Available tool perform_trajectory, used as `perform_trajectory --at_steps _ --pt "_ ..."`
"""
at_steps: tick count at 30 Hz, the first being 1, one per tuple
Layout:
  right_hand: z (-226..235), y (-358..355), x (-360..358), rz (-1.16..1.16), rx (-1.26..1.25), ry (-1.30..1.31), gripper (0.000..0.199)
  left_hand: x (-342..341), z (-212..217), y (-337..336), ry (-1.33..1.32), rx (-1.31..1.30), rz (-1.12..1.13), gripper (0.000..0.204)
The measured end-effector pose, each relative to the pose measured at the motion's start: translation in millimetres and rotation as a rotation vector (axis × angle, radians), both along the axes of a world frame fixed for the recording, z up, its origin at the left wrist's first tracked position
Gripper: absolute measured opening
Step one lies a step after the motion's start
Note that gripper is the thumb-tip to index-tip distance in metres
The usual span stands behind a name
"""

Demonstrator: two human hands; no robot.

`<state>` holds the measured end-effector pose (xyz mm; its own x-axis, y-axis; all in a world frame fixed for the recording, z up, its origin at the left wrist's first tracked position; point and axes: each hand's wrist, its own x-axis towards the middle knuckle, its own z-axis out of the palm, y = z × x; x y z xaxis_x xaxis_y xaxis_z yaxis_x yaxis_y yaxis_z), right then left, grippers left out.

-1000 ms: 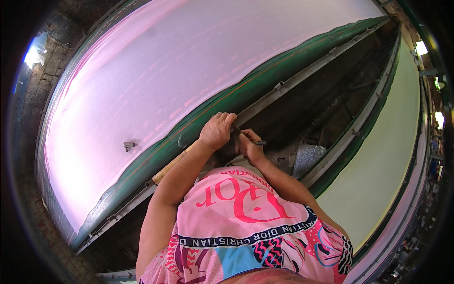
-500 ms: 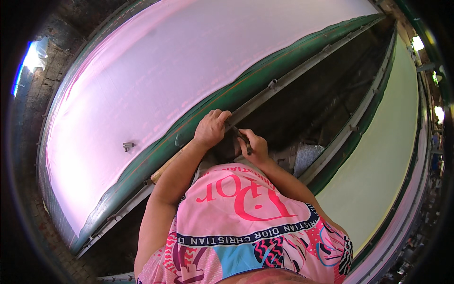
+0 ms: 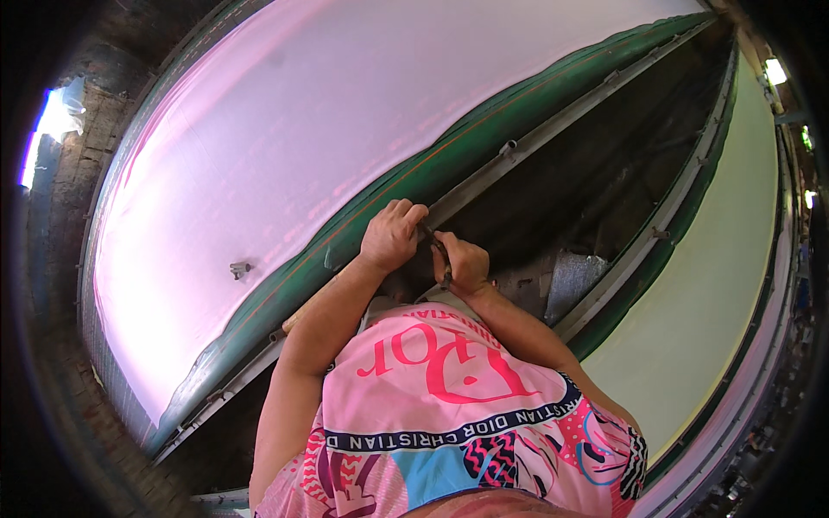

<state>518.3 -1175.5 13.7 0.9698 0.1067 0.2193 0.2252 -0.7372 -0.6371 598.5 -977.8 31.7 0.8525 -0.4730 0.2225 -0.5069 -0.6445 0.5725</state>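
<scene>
My left hand (image 3: 395,235) is closed at the metal rail (image 3: 484,179) that runs along the green table edge (image 3: 414,177). What its fingers grip, if anything, is hidden. Just right of it, my right hand (image 3: 466,263) is wrapped round a dark, slim metal tool (image 3: 445,263), perhaps a wrench. The tool's upper end reaches the left fingertips at the rail; its lower end points toward me. Farther along the rail sits a small metal clamp (image 3: 508,148). A loose grey metal fitting (image 3: 240,270) lies on the pale pink cloth (image 3: 285,147).
A second long table with pale yellow-green cloth (image 3: 691,328) stands to my right. Between the tables lies a dark aisle, where a silvery sheet-like bundle (image 3: 574,281) rests by the right rail. A wooden piece (image 3: 294,323) shows behind my left forearm.
The view has shifted slightly, moving the tables a little to the right in the picture. The tool in my right hand has turned somewhat and shows more clearly. Both hands stay at the rail.
</scene>
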Motion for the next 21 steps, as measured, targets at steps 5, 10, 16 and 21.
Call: perform_trajectory --at_steps 5,10,16,21 --pt "-27 7 -9 -0.079 0.481 0.087 0.016 -2 0 -2 -0.026 0.018 -0.018 0.033" --pt "-40 2 -13 -0.220 1.294 0.757 0.004 -5 -2 -3 -0.008 0.009 -0.019 0.035" --pt "-25 -8 -7 -0.294 1.829 1.189 0.008 -5 -4 0 0.020 -0.008 -0.005 0.037" --pt "-23 -13 5 -0.193 1.824 1.247 0.010 -1 0 2 0.023 0.013 0.004 0.039"
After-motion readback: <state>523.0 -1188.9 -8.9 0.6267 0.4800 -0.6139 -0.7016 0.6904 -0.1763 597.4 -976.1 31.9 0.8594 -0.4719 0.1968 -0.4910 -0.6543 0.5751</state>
